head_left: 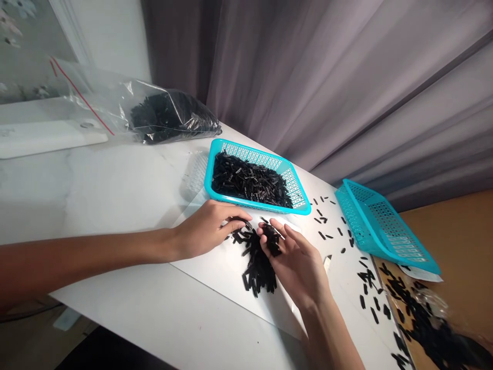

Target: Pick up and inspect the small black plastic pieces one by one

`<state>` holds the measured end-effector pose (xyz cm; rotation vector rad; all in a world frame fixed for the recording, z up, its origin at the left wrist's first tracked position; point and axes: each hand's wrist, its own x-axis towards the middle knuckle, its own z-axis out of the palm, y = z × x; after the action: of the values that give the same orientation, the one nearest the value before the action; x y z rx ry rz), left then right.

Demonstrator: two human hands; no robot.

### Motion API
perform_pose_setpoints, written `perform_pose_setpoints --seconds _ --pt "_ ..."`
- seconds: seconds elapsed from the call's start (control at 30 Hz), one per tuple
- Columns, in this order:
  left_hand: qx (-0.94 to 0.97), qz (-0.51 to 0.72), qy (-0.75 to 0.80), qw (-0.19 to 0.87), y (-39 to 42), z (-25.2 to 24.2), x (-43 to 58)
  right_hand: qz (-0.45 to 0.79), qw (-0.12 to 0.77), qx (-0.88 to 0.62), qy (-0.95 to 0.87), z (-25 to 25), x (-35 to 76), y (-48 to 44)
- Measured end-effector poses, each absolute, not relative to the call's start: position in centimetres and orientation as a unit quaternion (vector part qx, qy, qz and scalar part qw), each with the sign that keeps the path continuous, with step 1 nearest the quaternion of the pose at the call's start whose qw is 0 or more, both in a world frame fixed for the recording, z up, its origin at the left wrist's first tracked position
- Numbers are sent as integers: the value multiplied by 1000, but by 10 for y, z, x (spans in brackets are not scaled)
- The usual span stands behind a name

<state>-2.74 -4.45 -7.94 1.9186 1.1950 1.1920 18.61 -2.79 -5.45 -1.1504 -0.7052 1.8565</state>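
A heap of small black plastic pieces [258, 264] lies on a white sheet [215, 272] in front of me. My right hand [296, 262] is at the heap's right side, with a clump of the pieces [272, 239] held between thumb and fingers. My left hand [208, 229] reaches in from the left, its fingertips at the heap's upper edge. Whether those fingers pinch anything is hard to see. Just beyond both hands stands a teal perforated plastic basket [246, 152] full of similar black pieces.
Loose black pieces [335, 226] are scattered across the white table [115, 195] on the right. A second teal basket [385, 228] lies tilted at the table's right edge. A clear bag of black pieces [169, 115] sits at the back. More pieces [431, 324] lie on cardboard, lower right.
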Motion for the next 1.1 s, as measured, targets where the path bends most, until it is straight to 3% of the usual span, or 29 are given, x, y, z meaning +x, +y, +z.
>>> perform_pose_setpoints --seconds 0.33,0.67,0.87,1.1 --pt "787 488 297 232 -50 -90 -18 836 339 -363 -233 -56 171 -45" --pt "755 477 363 266 -52 -89 -16 854 339 -353 -176 -57 168 -47" --pt "754 530 344 179 -51 -77 -20 834 368 -384 -145 -59 170 -45" --pt "649 550 388 355 -52 -71 -19 817 347 -393 -240 -57 171 -48"
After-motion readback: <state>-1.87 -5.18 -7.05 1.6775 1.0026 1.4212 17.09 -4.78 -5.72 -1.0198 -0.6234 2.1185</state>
